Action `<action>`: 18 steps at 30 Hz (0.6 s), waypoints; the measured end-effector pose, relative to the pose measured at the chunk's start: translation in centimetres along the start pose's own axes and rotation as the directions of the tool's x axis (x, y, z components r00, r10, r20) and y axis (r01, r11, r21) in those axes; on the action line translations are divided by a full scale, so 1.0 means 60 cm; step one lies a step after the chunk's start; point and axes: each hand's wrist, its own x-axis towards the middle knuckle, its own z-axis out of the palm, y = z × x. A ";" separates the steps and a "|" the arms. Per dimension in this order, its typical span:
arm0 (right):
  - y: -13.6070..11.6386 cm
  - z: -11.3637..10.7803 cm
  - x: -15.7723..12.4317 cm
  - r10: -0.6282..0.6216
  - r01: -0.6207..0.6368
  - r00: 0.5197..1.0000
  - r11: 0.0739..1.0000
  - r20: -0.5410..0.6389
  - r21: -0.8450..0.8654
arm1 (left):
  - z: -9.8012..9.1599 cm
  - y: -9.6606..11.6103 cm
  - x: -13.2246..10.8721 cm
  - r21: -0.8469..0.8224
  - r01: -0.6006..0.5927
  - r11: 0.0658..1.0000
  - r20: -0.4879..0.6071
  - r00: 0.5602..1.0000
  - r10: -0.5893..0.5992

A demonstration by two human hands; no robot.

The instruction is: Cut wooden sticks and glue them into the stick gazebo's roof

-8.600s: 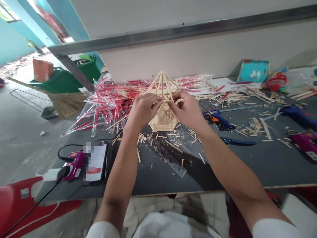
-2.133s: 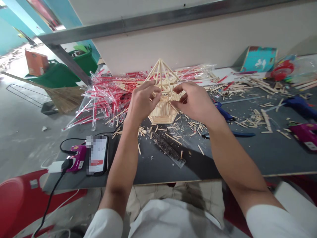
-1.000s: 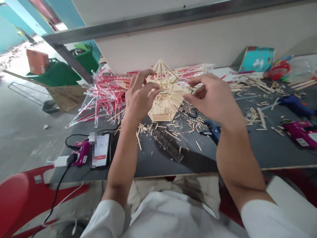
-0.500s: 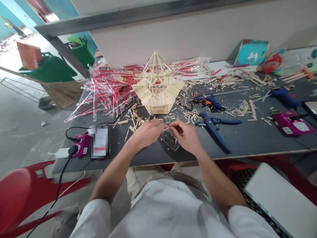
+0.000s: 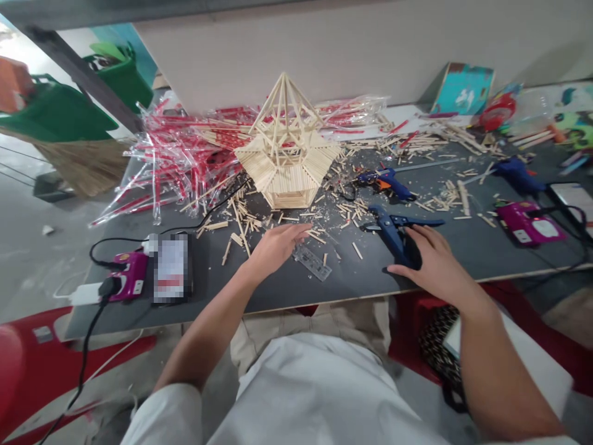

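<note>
My left hand (image 5: 277, 248) is closed, its fingertips pinched at a small wooden stick (image 5: 317, 237) over the table. Just below those fingers lies a clear plastic ruler-like piece (image 5: 314, 263). My right hand (image 5: 428, 256) is spread around the handles of a blue hand cutter (image 5: 390, 233), thumb on the near side and fingers on the far side; its grip has not closed. Beyond both hands stands a model built of wooden sticks (image 5: 293, 179), with a pointed open frame on top and sloping slatted panels below.
Cut stick pieces (image 5: 241, 216) litter the dark table (image 5: 352, 285). A blue glue gun (image 5: 391, 184) lies behind the cutter, another (image 5: 519, 175) farther right. Red-and-clear plastic wrappers (image 5: 185, 154) pile up at left. Purple power sockets (image 5: 132, 275) and a phone (image 5: 171, 269) sit near the left edge.
My right hand has left my left hand and moved right to the blue cutter, opening out. The left hand stays near the middle. The view has shifted slightly.
</note>
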 end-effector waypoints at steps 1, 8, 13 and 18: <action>0.010 0.006 -0.003 0.014 -0.013 0.999 1.000 0.032 -0.006 | 0.003 -0.002 0.000 -0.015 0.005 1.000 -0.007 1.000 -0.005; 0.031 -0.010 0.001 -0.004 0.005 1.000 0.996 0.003 -0.092 | 0.020 -0.014 -0.005 -0.082 -0.009 0.997 -0.041 0.999 0.005; 0.056 -0.019 0.031 -0.105 0.118 0.990 0.982 0.090 -0.150 | 0.026 -0.020 -0.002 -0.132 -0.024 0.991 -0.097 0.995 0.011; 0.051 -0.024 0.057 -0.096 0.126 0.986 0.961 0.133 -0.245 | 0.022 -0.019 -0.002 -0.124 0.009 0.992 -0.083 0.996 -0.020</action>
